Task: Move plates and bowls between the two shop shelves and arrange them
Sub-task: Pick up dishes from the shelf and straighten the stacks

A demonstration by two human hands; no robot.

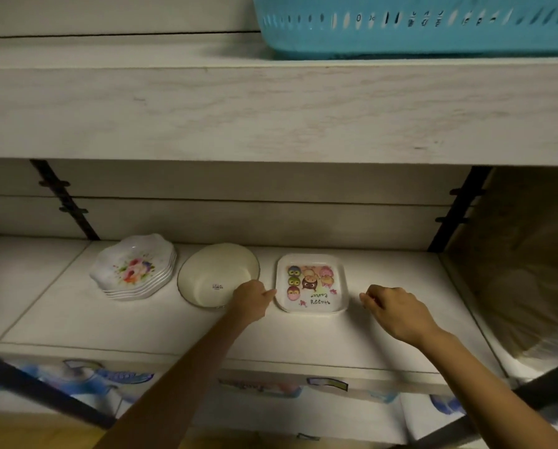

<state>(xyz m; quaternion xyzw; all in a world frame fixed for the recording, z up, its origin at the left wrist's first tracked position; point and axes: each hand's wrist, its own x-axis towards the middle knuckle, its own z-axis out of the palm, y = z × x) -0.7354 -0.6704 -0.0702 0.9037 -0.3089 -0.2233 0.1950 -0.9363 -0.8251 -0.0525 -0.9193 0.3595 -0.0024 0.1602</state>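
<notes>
- Square plate [311, 283], white with rounded corners, printed with coloured owls and the words "Happy Easter": lying flat on the lower shelf [180, 325], right of centre, lettering facing away from the person.
- Left hand [250, 301]: reaching in between bowl and plate, fingers curled, fingertips touching the plate's left edge; not clamped on it.
- Right hand [396, 311]: hovering just beside the plate's right edge, fingers loosely curled, holding nothing, a small gap showing.
- Round bowl [217, 275], cream with a thin dark rim and a small mark inside: sitting just left of the plate, partly covered by the left hand.
- Stack of scalloped floral plates [135, 267]: standing just beside the bowl, furthest left.
- Upper shelf [271, 115], pale wood grain: overhanging the row.
- Turquoise slotted basket [417, 25]: resting on the upper shelf, at the right.
- Blue-and-white packages [115, 380]: showing below the lower shelf's front edge.
</notes>
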